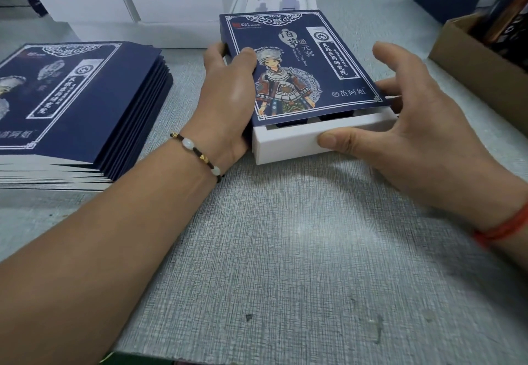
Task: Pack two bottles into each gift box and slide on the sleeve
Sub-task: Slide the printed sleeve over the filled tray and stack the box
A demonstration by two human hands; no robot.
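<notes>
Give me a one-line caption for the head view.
Left hand grips sleeve, right hand steadies box.

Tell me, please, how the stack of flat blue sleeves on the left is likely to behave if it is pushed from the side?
The stack of flat blue sleeves already lies fanned, edges stepped, so a push would probably shear it further instead of moving it whole. The printed faces look smooth, so the sleeves likely slip easily. Each looks like thin card, probably light and bendable.

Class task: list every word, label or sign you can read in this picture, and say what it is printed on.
"佰草通元套": sleeve front, beside the costumed figure.
"民族医药研究院": white vertical panel on the sleeve.
"苗阿姐": sleeve's lower right corner.
Small red logo line at the sleeve's top left: too small to read.
Stacked sleeves, same design: too blurred.
</notes>
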